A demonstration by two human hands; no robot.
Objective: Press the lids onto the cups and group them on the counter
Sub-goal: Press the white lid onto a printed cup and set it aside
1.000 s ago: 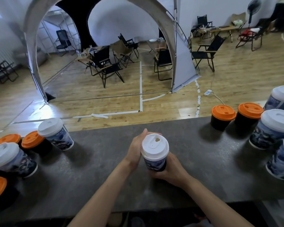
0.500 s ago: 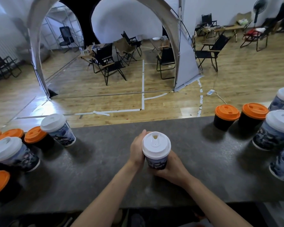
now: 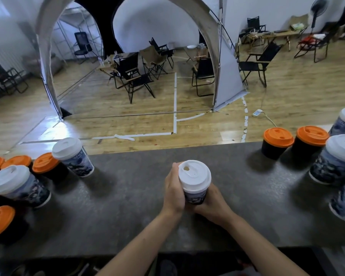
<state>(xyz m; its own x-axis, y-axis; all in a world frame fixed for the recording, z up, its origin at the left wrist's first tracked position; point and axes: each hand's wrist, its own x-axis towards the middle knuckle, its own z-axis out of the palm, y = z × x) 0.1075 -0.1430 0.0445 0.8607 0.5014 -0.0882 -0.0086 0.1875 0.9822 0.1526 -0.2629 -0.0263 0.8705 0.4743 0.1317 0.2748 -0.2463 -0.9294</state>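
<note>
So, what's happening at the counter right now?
A person holds one printed cup in the middle of the dark counter, with the left hand and right hand wrapped round its body. Its white lid is on top; whether it is fully pressed down cannot be told. More lidded cups, orange-topped and white-topped, stand in a left cluster and a right cluster.
</note>
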